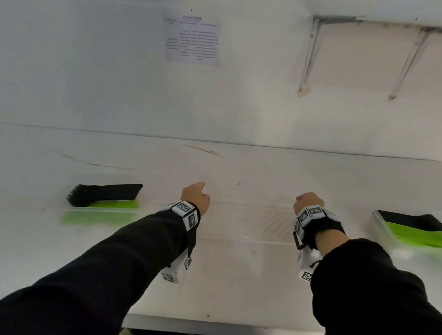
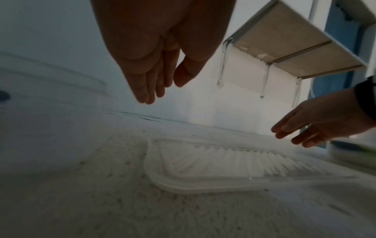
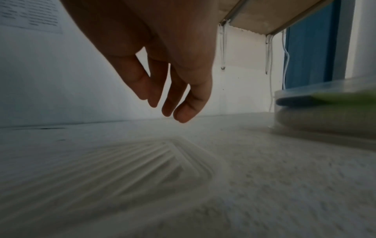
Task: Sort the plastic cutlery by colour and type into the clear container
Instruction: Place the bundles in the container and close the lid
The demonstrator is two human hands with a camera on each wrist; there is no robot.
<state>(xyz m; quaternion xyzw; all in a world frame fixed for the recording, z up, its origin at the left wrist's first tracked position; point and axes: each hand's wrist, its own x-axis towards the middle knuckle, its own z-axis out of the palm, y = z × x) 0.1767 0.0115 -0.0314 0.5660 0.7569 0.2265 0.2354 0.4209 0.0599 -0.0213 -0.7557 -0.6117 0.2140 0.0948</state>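
Note:
A clear ribbed container lid [image 1: 249, 223] lies flat on the white table [image 1: 227, 280] between my two hands. My left hand [image 1: 196, 193] hovers at its left end, fingers [image 2: 145, 95] straight and relaxed, holding nothing. At the right end my right hand [image 1: 309, 203] hangs just above the table, its fingers [image 3: 181, 112] loosely spread and empty. The lid [image 2: 223, 164] shows in both wrist views, untouched. A clear container [image 1: 101, 212] at the left holds black forks [image 1: 104, 194] and green cutlery [image 1: 117, 205]. Another clear container [image 1: 383, 231] at the right holds black [image 1: 409, 220] and green cutlery [image 1: 429, 240].
The table meets a white wall [image 1: 114, 69] bearing a printed sheet [image 1: 192, 40]. A bracketed shelf [image 1: 401, 25] hangs at the upper right. The table's front edge [image 1: 220, 331] runs below my forearms.

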